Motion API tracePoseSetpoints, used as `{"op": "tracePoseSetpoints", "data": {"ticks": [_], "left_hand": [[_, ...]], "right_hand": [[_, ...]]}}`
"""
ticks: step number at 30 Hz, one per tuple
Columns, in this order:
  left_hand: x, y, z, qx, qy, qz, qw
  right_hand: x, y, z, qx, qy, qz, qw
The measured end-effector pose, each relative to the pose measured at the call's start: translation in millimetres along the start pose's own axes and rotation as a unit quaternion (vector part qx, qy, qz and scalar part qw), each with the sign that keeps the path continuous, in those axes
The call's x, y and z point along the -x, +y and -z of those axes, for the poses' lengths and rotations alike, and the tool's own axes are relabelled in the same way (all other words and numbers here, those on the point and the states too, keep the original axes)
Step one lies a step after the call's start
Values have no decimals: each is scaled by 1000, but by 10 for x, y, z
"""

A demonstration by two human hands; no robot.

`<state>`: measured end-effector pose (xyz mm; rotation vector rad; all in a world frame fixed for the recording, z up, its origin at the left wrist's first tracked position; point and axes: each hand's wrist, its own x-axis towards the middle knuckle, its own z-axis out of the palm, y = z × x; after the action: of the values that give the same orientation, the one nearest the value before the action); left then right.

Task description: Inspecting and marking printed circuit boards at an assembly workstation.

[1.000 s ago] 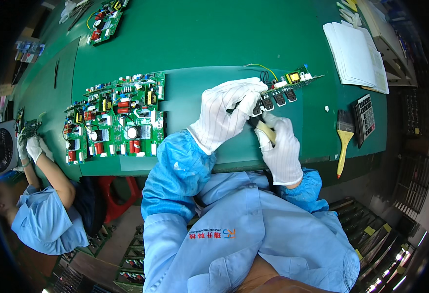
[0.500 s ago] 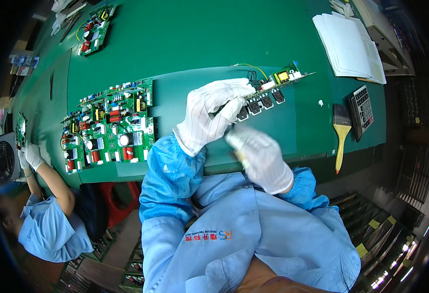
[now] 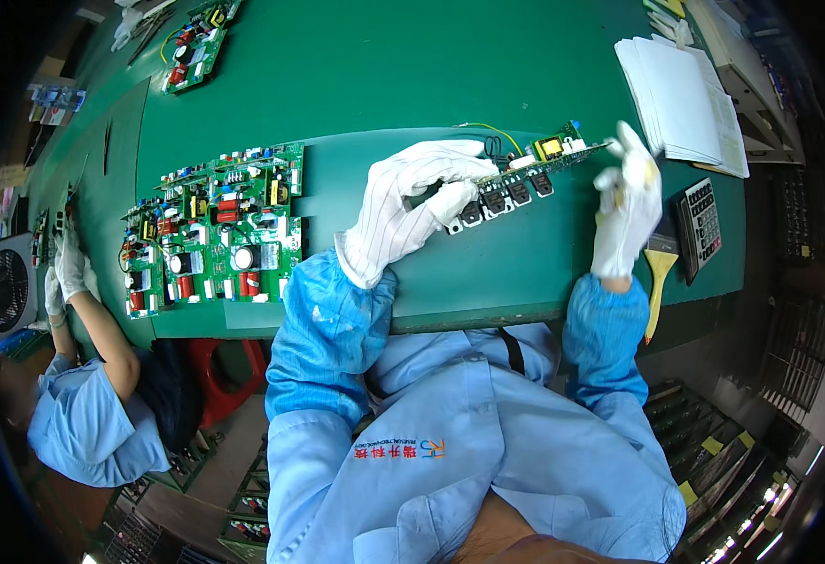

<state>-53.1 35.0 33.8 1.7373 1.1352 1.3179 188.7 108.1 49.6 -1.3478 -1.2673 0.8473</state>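
My left hand (image 3: 394, 202), in a white striped glove, is closed on the left end of a circuit board (image 3: 563, 155). The board is held edge-on and tilted above the table, its right end higher. Black blocky parts (image 3: 520, 194) line its lower side. A yellow transformer (image 3: 549, 148) and a yellow wire (image 3: 499, 132) show on its upper side. My right hand (image 3: 627, 211), also gloved, is at the board's right tip with thumb and fingers apart. Whether its fingertips touch the board I cannot tell.
Several assembled circuit boards (image 3: 215, 230) stand on the green table (image 3: 356, 75) at left; another board (image 3: 196, 52) lies farther back. A brush (image 3: 659, 273), a calculator (image 3: 699, 226) and papers (image 3: 680, 103) lie at right. A co-worker (image 3: 93, 395) handles a board at far left.
My right hand has moved up and right, from below the board's left end to its right tip. My left hand keeps hold of the board, nearly in place.
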Motion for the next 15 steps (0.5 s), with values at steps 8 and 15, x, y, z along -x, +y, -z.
{"op": "tracePoseSetpoints", "data": {"ticks": [8,15], "left_hand": [[-44,-102,50,132,-43,-23,990],[-34,-23,28,227,-62,85,968]], "right_hand": [[-424,485,-198,-162,-231,-66,957],[-373,412,-140,-167,-260,-83,947]]}}
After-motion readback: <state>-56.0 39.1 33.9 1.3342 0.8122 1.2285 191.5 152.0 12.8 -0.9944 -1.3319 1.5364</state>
